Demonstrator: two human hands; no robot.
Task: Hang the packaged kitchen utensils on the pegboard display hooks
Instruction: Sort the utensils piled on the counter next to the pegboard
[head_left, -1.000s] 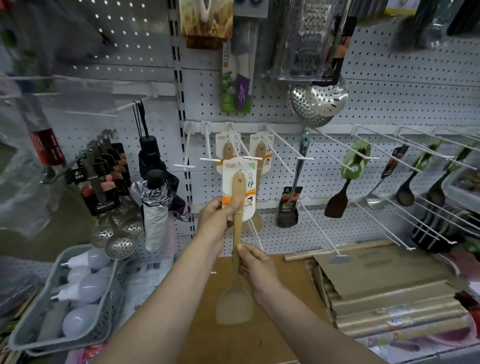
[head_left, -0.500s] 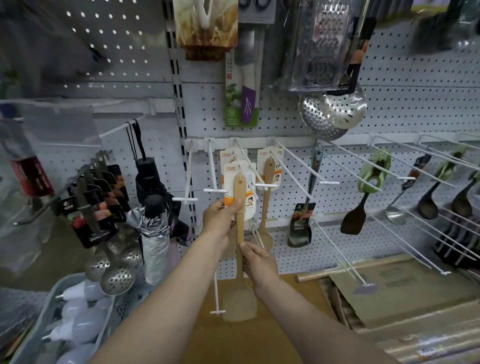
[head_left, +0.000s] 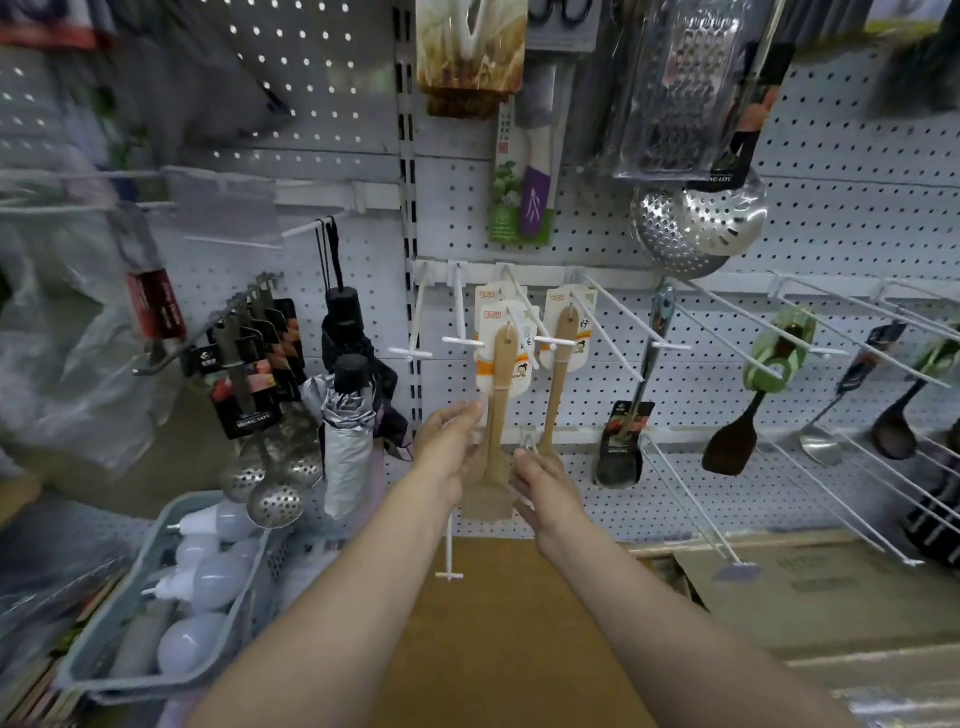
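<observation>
Left hand (head_left: 457, 441) open, fingers spread loosely, fingertips just beside the handle of the front wooden spatula (head_left: 496, 415); contact unclear, not gripping. Right hand (head_left: 545, 480) also open and relaxed, fingers apart, beside the spatula's blade, holding nothing.

Front wooden spatula hangs by its white backing card (head_left: 491, 358) on a white pegboard hook (head_left: 519, 325), blade down between the two hands. Wooden spatulas visible: 2 for sure, the second wooden spatula (head_left: 558, 379) on the next hook to the right with its own card; a third card sits behind the front one, utensil hidden. Cards carry an orange band, a cartoon face and red-on-yellow characters, too small to read.

Pegboard (head_left: 831, 156) counts: 2 steel perforated skimmers (head_left: 696, 223) upper right, 1 boxed grater (head_left: 680, 88) above them, 1 purple-handled knife pack (head_left: 524, 192), 1 black slotted turner (head_left: 626, 441) on a black-red card, 1 dark spatula with green card (head_left: 748, 410). More dark ladles further right, count unclear.

Left side: 2 folded umbrellas (head_left: 348, 405), a row of black-carded skimmers (head_left: 249, 384), about 5 cards, label print blurred. Grey basket (head_left: 156, 670) with at least 5 white bulbs (head_left: 208, 571). Brown cardboard box (head_left: 493, 649) below the arms.
</observation>
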